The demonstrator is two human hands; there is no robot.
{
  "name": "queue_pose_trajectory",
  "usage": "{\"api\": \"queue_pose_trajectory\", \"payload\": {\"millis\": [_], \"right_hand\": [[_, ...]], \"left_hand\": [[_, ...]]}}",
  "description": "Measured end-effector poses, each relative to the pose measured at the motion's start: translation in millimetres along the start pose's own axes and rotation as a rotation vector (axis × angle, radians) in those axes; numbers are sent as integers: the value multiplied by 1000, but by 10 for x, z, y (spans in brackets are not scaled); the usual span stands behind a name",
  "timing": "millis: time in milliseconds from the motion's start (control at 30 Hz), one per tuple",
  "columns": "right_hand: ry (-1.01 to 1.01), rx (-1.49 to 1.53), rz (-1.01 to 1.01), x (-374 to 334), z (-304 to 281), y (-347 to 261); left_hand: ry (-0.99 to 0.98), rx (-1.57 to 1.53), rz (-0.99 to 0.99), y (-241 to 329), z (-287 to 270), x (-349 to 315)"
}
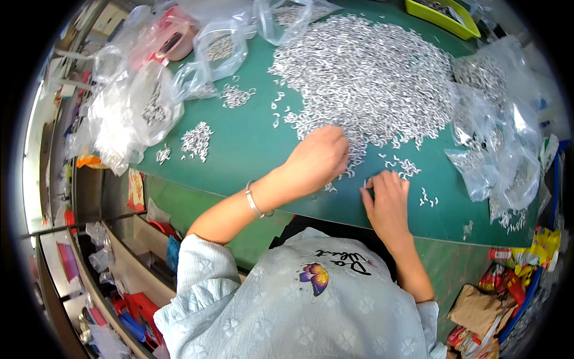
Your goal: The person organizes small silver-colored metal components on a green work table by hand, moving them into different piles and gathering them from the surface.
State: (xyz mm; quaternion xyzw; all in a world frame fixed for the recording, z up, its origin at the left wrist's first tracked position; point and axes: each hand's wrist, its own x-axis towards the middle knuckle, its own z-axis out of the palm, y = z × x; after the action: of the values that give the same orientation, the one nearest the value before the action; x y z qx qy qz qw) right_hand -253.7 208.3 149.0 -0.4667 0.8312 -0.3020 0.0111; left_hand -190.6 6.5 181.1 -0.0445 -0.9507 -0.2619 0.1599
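Note:
A wide pile of small silver curved metal pieces covers the middle of the green table. At the pile's near edge is my left hand, its fingers curled downward; whatever they hold is hidden beneath the hand. My right hand rests low over the table near its front edge, thumb and forefinger drawn together on a small silver metal piece. Just beyond its fingers lies a loose cluster of the same pieces, with a few more to the right.
Small heaps of pieces sit on the left, before clear plastic bags and a pink bowl. More filled bags stand at the right. A yellow-green tray is at the back. Drawers flank the lower left.

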Motion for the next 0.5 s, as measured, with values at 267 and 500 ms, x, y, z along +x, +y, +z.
{"api": "queue_pose_trajectory", "payload": {"millis": [267, 500], "right_hand": [[-48, -80, 25, 82, -84, -47], [-89, 110, -292, 816, 547, -570]], "left_hand": [[312, 270, -667, -375, -340, -1087], [450, 312, -802, -525, -268, -1369]]}}
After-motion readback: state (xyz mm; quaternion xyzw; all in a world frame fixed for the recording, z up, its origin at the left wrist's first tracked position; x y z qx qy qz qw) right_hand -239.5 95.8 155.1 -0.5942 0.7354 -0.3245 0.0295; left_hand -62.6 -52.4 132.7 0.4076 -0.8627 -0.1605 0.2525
